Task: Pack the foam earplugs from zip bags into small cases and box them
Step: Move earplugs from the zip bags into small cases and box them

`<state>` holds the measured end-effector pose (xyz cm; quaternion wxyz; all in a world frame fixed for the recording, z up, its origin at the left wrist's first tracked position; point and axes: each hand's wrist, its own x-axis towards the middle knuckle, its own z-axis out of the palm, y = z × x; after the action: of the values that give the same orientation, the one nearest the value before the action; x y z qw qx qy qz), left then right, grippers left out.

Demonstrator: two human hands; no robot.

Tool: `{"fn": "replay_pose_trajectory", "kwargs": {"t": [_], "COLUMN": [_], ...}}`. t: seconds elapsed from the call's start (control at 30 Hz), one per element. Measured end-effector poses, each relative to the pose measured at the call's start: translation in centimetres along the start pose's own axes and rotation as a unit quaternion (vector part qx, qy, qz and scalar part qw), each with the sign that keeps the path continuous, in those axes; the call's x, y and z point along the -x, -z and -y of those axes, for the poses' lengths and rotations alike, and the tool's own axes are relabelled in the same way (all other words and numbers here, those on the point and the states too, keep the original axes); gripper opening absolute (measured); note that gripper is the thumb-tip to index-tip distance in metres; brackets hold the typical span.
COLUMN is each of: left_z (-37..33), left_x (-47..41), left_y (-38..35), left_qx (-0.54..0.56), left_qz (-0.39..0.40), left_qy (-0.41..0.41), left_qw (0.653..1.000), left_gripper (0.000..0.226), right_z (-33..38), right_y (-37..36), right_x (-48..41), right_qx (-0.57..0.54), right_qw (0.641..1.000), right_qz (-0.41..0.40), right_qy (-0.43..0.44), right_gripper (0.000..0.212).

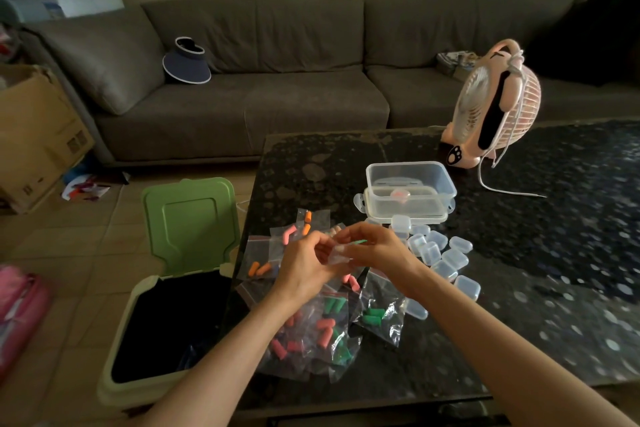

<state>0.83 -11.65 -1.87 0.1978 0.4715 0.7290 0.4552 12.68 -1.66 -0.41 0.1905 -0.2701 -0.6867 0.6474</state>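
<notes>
Head view | left hand (304,263) and right hand (377,250) are both pinching one small zip bag (337,255) over the near pile of filled bags (322,322), seemingly parting its seal | empty cases (440,253) are lying just right for filling | clear box (410,191) is sitting farther back on the table (519,288)

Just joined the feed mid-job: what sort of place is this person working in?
Most likely a home living room: a grey sofa runs behind the dark coffee table, and a pink desk fan stands on that table.
</notes>
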Motion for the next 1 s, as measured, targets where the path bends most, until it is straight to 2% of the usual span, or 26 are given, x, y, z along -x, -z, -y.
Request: {"fn": "replay_pose_trajectory", "kwargs": {"t": [0.23, 0.47, 0.6, 0.77, 0.9, 1.0], "left_z": [0.4, 0.6, 0.6, -0.2, 0.0, 0.2], "left_x": [0.3, 0.0, -0.2, 0.2, 0.2, 0.2], "left_y": [0.0, 0.4, 0.5, 1.4, 1.8, 1.9], "left_qx": [-0.024, -0.018, -0.061, -0.079, -0.086, -0.103], "left_qz": [-0.009, -0.005, -0.007, 0.034, 0.054, 0.073], "left_qy": [-0.042, -0.042, -0.073, -0.084, -0.058, -0.041], "left_qw": [0.999, 0.999, 0.995, 0.993, 0.993, 0.991], "left_gripper": [0.035, 0.034, 0.032, 0.064, 0.051, 0.055], "right_z": [0.1, 0.1, 0.0, 0.0, -0.1, -0.2], "right_y": [-0.2, 0.0, 0.1, 0.3, 0.7, 0.8], "right_x": [0.2, 0.3, 0.1, 0.1, -0.1, -0.3], "right_qx": [0.003, -0.051, -0.069, -0.025, -0.038, -0.052], "right_qw": [0.997, 0.995, 0.992, 0.995, 0.995, 0.996], "right_qz": [0.022, 0.027, 0.036, 0.012, -0.005, -0.020], "right_qy": [-0.070, -0.086, -0.100, -0.101, -0.090, -0.071], "right_gripper": [0.028, 0.028, 0.030, 0.028, 0.029, 0.022]}}
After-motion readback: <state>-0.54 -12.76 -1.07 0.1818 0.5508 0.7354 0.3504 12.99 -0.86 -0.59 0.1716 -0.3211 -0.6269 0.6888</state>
